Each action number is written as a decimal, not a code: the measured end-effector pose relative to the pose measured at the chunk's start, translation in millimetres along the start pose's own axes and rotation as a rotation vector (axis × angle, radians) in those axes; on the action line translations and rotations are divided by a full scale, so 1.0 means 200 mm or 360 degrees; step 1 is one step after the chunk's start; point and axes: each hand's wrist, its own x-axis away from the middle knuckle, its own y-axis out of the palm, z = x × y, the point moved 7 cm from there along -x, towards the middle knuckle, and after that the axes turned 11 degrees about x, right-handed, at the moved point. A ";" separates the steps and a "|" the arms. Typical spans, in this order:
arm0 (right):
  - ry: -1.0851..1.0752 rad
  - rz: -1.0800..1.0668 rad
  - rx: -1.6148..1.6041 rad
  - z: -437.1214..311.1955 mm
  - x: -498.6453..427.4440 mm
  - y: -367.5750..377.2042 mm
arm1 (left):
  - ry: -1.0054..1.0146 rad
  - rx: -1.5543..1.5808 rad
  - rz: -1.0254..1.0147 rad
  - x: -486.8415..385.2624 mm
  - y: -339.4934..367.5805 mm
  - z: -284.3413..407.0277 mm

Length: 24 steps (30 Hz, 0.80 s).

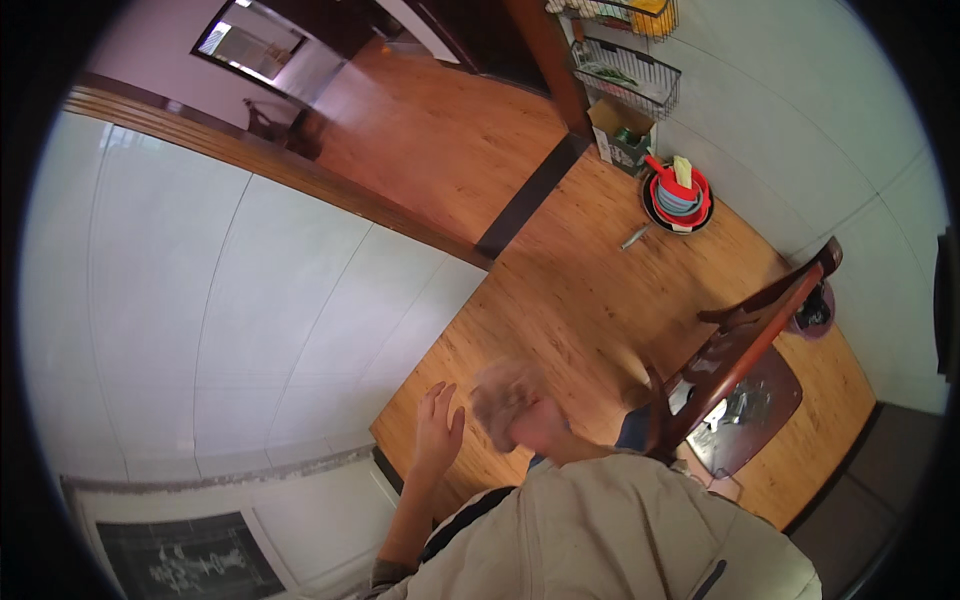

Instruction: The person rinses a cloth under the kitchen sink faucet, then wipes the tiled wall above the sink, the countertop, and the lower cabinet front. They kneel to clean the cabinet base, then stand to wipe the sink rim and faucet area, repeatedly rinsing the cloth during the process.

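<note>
My right hand (541, 431) is closed around a crumpled greyish-brown cloth (502, 397), held in front of my body above the floor. Both the hand and the cloth are blurred. To its left, my left hand (437, 429) is raised with fingers apart and nothing in it, apart from the cloth. Below both hands is the wood-look floor (547, 315).
A dark wooden chair (757, 360) stands at right, with small items on its seat. Stacked red and blue basins (679, 196), a cardboard box (621, 139) and wire baskets (630, 79) line the wall. The white tiled wall (247, 300) borders the left.
</note>
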 end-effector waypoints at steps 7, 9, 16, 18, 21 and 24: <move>-0.0323 0.0507 0.0169 0.11 -0.42 -0.30 | -0.0338 0.0403 -0.0399 0.07 0.01 -0.87; -0.0223 0.0582 0.0052 0.18 -0.60 -0.29 | -0.0316 0.0651 -0.0390 -0.05 0.01 -0.98; -0.0180 0.0335 0.0257 -0.06 -1.30 -0.18 | -0.0150 0.0731 -0.0207 -0.69 -0.12 -1.22; -0.0166 0.0441 0.0215 -0.22 -1.53 -0.19 | -0.0322 0.0843 -0.0335 -0.92 -0.11 -1.28; -0.0267 -0.0508 0.0371 -0.57 -1.92 0.08 | -0.0521 0.0995 -0.0429 -1.41 -0.01 -1.27; -0.0395 -0.0131 0.0173 -1.00 -2.31 0.14 | -0.0554 0.1077 -0.0563 -1.98 0.06 -1.14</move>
